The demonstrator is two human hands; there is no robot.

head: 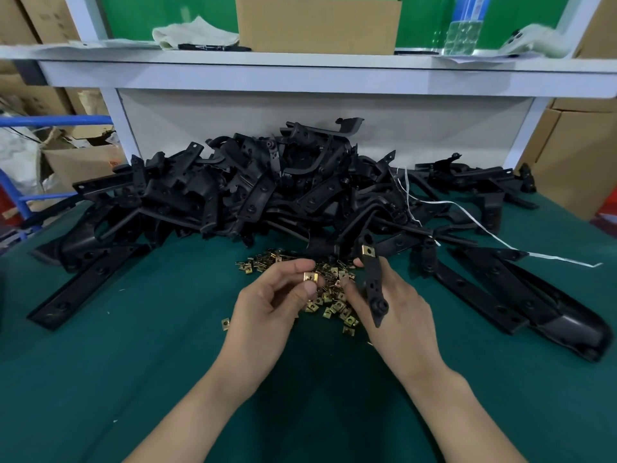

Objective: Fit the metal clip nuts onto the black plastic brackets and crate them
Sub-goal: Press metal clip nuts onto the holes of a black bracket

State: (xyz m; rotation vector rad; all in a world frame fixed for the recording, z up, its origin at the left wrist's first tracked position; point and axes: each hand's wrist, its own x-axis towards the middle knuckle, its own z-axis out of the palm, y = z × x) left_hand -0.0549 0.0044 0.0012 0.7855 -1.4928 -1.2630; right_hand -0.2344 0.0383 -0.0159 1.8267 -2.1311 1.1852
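Note:
My left hand [267,309] pinches one brass-coloured clip nut [310,277] between thumb and fingers, just above a loose heap of clip nuts [330,295] on the green table. My right hand [397,305] grips a long black plastic bracket [373,279] held nearly upright; a clip nut [368,250] sits on its top end. The two hands are close together over the heap. A large pile of black brackets [267,188] lies behind them.
More long black brackets lie at the left [86,282] and right [500,295] of the green mat [167,379]. A white string [467,215] trails across the right side. A white shelf [300,68] overhangs the back, carrying a cardboard box [317,25]. No crate is in view.

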